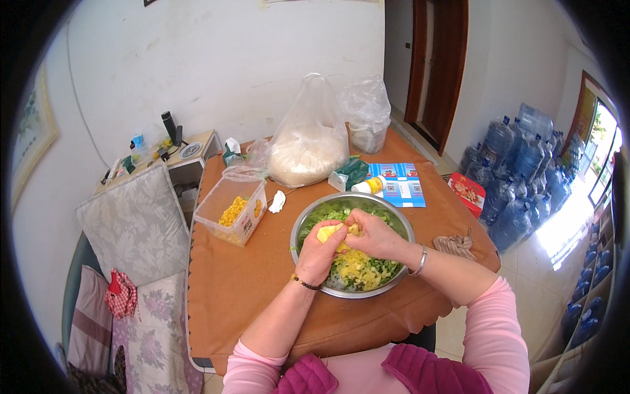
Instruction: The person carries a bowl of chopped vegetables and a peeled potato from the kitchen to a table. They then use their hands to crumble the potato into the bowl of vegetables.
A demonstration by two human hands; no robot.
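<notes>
A large stainless steel bowl stands near the front of the table, holding chopped green leaves, crumbled yellow pieces that look like cooked egg and some white bits. Over its left part, my left hand holds a yellow lump. My right hand meets it from the right, its fingers closed on yellow pieces at the lump's edge. Both hands are above the bowl's contents; the fingertips of my right hand are partly hidden.
Left of the bowl is a clear plastic box with yellow crumbs. Behind stand a tied plastic bag of pale contents and a lidless-looking bagged tub. A white bottle lies on a blue printed sheet; a striped cloth lies right.
</notes>
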